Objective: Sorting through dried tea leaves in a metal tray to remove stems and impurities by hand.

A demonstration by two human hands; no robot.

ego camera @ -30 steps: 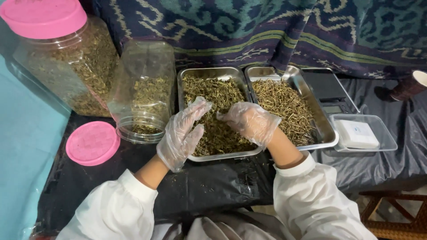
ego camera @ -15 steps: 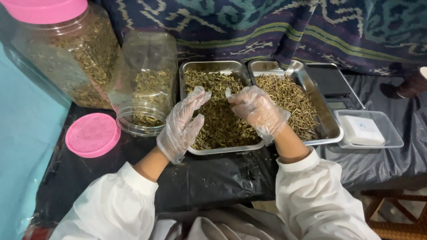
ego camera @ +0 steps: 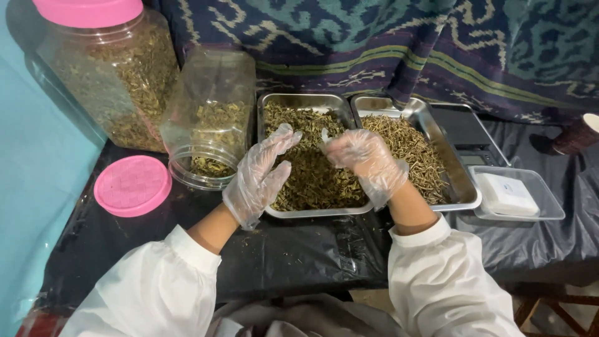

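Observation:
Both my hands wear clear plastic gloves and hover over a steel tray (ego camera: 318, 213) filled with dried green leaves (ego camera: 312, 182). My left hand (ego camera: 259, 176) is at the tray's left edge, palm turned inward, fingers spread and holding nothing. My right hand (ego camera: 363, 159) is above the tray's right half with its fingertips bunched together; whether anything is pinched between them is too small to tell. A second steel tray (ego camera: 466, 201) just to the right holds pale dried stems (ego camera: 413, 150).
An open clear jar (ego camera: 209, 118), partly filled with leaves, leans toward me left of the trays, its pink lid (ego camera: 133, 185) beside it. A large lidded jar (ego camera: 118, 75) stands far left. A black scale (ego camera: 465, 131), a clear tray with a white block (ego camera: 508, 195) and a cup (ego camera: 577, 134) sit right.
My hands have lifted off the leaves and drawn closer together above the left tray. The left hand has opened with its palm turned inward. The camera has tilted slightly.

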